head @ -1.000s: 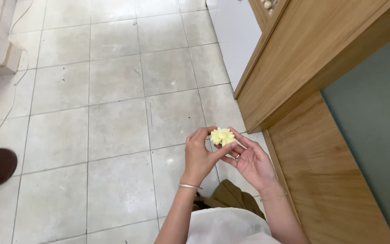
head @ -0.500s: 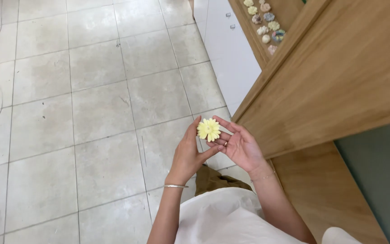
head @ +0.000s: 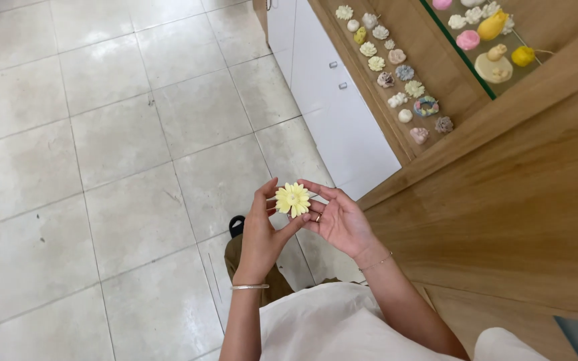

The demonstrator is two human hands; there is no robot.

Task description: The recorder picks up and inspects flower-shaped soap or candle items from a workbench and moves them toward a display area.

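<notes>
Both hands' fingers [head: 282,217] pinch a waxy, petal-ridged yellow flower [head: 293,198].

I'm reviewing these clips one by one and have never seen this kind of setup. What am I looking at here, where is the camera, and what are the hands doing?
There is no machine here. The single picture comes from a camera worn on a person's head, looking down, so you see their own two arms, their pale clothing at the bottom edge, and the tiled floor beneath.

The left hand and the right hand meet in front of the body and together hold a small pale yellow flower-shaped piece, like a daisy, with its face turned up. Fingertips of both hands touch its rim. Each wrist wears a thin bracelet.

To the right stands a wooden counter with white cabinet doors below it. On a wooden ledge further off lie two rows of similar small moulded flowers and shapes in cream, yellow, pink and blue. A higher shelf holds a few larger ones.
</notes>
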